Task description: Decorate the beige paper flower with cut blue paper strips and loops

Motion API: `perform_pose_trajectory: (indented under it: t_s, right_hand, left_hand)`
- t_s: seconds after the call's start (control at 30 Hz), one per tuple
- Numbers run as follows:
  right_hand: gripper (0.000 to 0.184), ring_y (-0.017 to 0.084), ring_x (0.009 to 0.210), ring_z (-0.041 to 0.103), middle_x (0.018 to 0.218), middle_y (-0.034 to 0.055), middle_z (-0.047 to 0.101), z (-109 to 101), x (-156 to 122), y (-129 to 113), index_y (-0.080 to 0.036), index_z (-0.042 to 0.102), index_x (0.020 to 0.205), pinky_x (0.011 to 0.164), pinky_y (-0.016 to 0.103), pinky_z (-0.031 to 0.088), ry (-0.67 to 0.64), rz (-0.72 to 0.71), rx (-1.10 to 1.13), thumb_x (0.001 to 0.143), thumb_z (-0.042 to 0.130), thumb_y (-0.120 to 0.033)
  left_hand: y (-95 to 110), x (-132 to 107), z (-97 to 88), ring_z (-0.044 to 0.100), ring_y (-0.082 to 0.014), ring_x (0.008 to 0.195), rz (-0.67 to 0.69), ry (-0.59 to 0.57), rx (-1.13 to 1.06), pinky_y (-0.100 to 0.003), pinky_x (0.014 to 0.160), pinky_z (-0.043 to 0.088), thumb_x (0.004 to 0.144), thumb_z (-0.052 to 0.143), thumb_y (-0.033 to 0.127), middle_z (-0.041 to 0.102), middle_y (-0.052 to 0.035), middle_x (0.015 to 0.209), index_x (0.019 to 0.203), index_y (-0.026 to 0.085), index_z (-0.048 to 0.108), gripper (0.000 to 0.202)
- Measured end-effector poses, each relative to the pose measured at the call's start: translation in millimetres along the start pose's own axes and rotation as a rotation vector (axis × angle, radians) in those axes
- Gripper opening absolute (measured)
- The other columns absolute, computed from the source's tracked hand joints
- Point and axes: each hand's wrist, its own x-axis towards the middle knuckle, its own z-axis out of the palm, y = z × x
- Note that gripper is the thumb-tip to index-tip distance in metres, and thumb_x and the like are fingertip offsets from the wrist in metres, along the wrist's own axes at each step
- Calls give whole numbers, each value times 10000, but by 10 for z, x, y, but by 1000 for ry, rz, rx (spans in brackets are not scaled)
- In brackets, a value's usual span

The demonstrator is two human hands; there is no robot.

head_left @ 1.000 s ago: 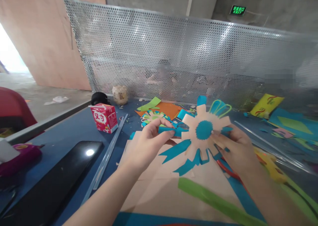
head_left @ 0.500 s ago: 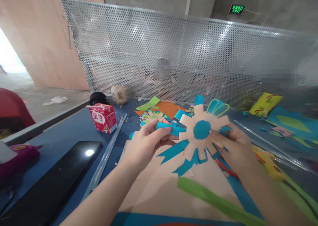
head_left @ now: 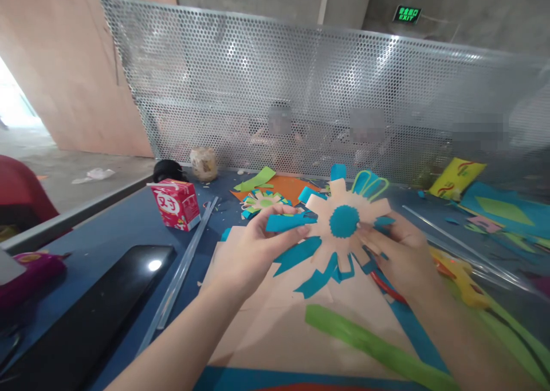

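A paper flower with pale peach petals, blue strips behind them and a scalloped blue centre is held up between my hands. My right hand grips its right side, thumb near the blue centre. My left hand pinches a blue paper strip at the flower's left edge. Green looped strips stick out at its upper right. Below lies a sheet of peach paper with a green paper strip across it. A red-handled tool is partly hidden behind my right hand.
On the left are a black phone, clear glue sticks and a red box. A yellow glue gun lies at right. Behind stand another paper flower, a jar and a perforated metal screen.
My left thumb and fingers have shifted right along the blue strip, closer to the flower. The flower appears slightly further left and is still held by my right hand.
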Motion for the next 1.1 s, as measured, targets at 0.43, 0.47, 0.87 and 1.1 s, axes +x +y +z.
perform_pose_trajectory:
  t_s: [0.43, 0.47, 0.87, 1.1]
  right_hand:
    - [224, 144, 784, 597, 801, -25, 641, 2, -11, 32, -248, 593, 845, 728, 264, 478, -38, -40, -76, 641, 685, -235]
    - [213, 150, 798, 594, 818, -21, 640, 5, -13, 33, -251, 595, 846, 736, 273, 476, -42, -51, -93, 650, 677, -242]
    - [201, 147, 790, 604, 830, -20, 654, 29, -34, 27, -257, 592, 857, 721, 242, 477, -39, -80, -207, 667, 656, -270]
    - [214, 155, 797, 604, 838, -6, 657, 63, -50, 11, -243, 587, 869, 715, 248, 481, -11, -96, -256, 672, 652, -296]
  left_hand:
    - [-26, 1, -2, 595, -145, 684, 35, 37, 17, -256, 612, 501, 601, 680, 233, 632, -41, 825, 833, 183, 607, 249]
    - [-30, 4, -5, 597, -146, 683, 38, 49, 18, -257, 614, 502, 604, 677, 238, 634, -42, 822, 830, 184, 610, 242]
    - [-53, 19, 9, 617, -161, 674, 33, 51, 40, -258, 596, 497, 554, 714, 232, 637, -21, 718, 861, 173, 600, 333]
    - [-124, 18, 16, 620, -202, 727, 79, 118, 75, -278, 598, 490, 547, 715, 228, 643, -11, 730, 821, 229, 604, 296]
